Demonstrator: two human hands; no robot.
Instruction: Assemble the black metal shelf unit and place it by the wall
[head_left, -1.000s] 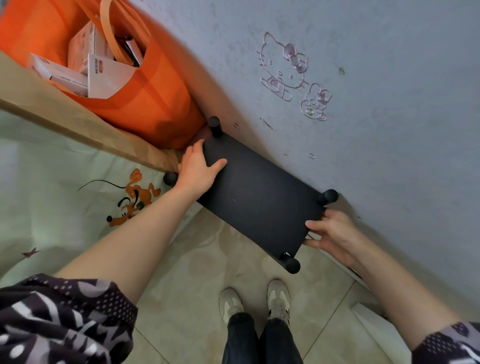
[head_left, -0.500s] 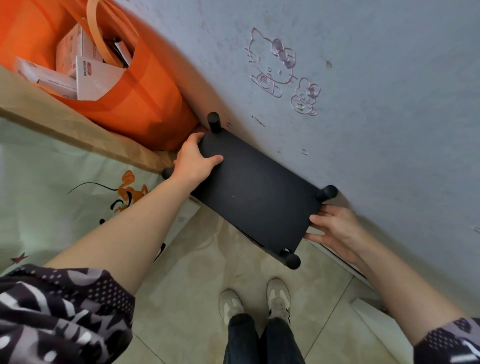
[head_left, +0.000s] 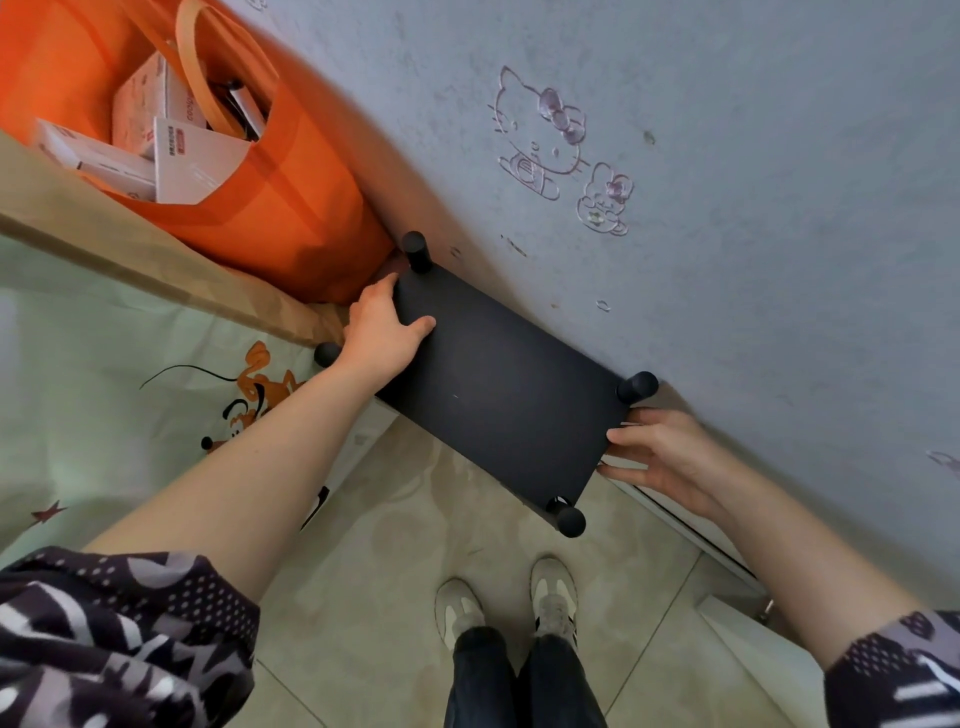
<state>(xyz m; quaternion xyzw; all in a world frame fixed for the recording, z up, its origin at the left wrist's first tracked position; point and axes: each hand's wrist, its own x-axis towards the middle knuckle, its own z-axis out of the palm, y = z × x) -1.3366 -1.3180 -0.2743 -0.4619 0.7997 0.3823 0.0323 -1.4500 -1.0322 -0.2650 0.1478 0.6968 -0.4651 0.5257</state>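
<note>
**Position.** The shelf unit (head_left: 498, 384) stands with its long back edge against the wall (head_left: 753, 234), or very nearly so. Its far-left corner post (head_left: 415, 252) sits just beside the orange bag (head_left: 291, 208). Only the top panel and four post ends are visible. The lower tiers and feet are hidden under the panel.

**Grip.** The left hand (head_left: 382, 338) clamps the left short edge, thumb flat on top and fingers over the rim. The right hand (head_left: 670, 462) holds the right short edge between the thumb above and the fingers below. How far the fingers reach underneath cannot be seen.

**Hazards (judgement).**
- Right-hand knuckles lie near the wall. A further push backward could pinch or scrape them.
- The bag bulges toward the left end. Sliding the unit leftward could snag a post on the fabric and skew the unit.
- The feet cannot be seen. Letting go before all four rest on the floor (head_left: 395, 545) may leave the unit rocking.
- Metal posts pressed hard against the wall could mark the paint.
</note>
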